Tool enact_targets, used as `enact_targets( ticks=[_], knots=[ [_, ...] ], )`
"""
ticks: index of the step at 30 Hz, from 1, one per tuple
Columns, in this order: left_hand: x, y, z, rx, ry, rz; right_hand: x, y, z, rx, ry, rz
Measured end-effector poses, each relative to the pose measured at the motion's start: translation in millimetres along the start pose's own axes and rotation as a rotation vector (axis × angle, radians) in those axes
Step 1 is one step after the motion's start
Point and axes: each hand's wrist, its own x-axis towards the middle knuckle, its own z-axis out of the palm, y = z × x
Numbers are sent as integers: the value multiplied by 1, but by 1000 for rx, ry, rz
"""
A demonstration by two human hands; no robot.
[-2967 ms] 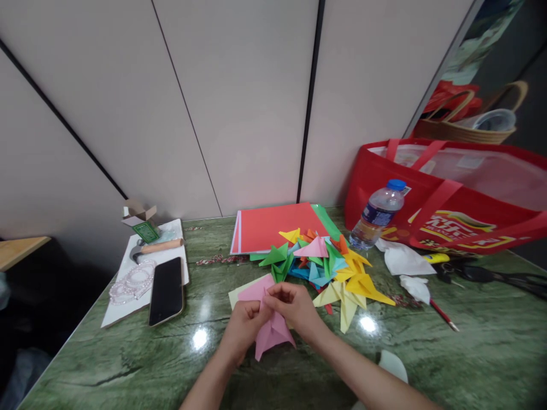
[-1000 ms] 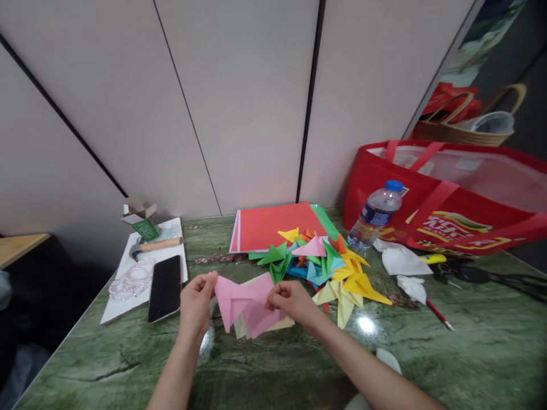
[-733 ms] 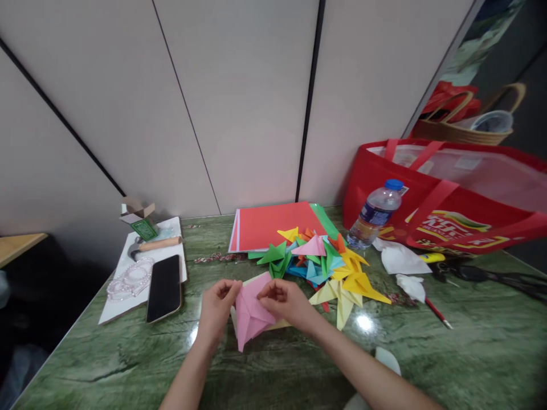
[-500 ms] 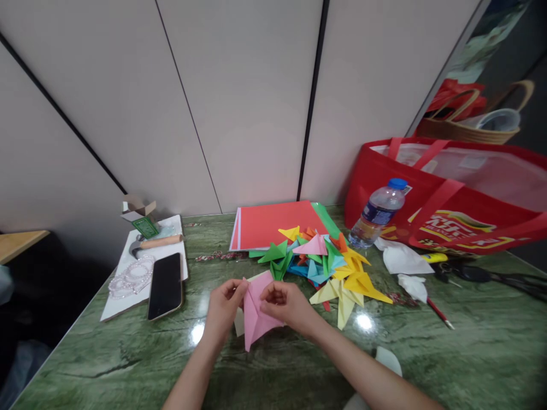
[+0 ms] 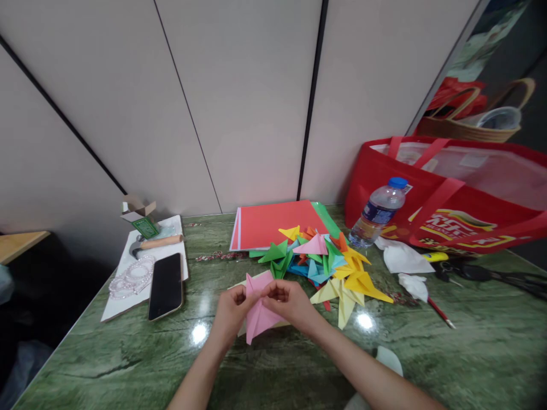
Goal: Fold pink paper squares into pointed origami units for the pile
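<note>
Both hands grip a partly folded sheet of pink origami paper [image 5: 260, 320] above the green marbled table. My left hand [image 5: 233, 310] pinches its left side near the middle, thumb on top. From the other side, my right hand [image 5: 290, 302] pinches the paper with thumb and fingers, its fingertips close to the left thumb. Beneath the pink sheet, the edge of a cream paper [image 5: 242, 330] shows; most of it is hidden. Just beyond the right hand lies a heap of folded paper pieces in several colours, among them a pink one [image 5: 311, 245] and a pale yellow star shape [image 5: 341, 296].
Coloured paper sheets [image 5: 277, 222] lie by the wall. At left are a phone [image 5: 165, 286], a hammer [image 5: 160, 243], bead strings [image 5: 132, 277] and a small green box [image 5: 146, 226]. A water bottle [image 5: 378, 213], red bag [image 5: 427, 193], tissues [image 5: 401, 256] and a red pen [image 5: 440, 311] are at right.
My left hand has slid from the paper's upper left edge down toward its middle, and its fingertips now meet those of the right. The pink paper has turned slightly.
</note>
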Motion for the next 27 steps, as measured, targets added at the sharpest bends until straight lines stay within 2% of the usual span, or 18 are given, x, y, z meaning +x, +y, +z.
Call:
enact_targets(
  ticks=[13,19,27],
  knots=[
    [1,-3,1,47,17,20,1,4,0,17,32,-28],
    [0,-3,0,50,-2,15,1,3,0,-1,24,-34],
    [-1,2,2,6,35,43,-3,1,0,7,-12,-22]
  ],
)
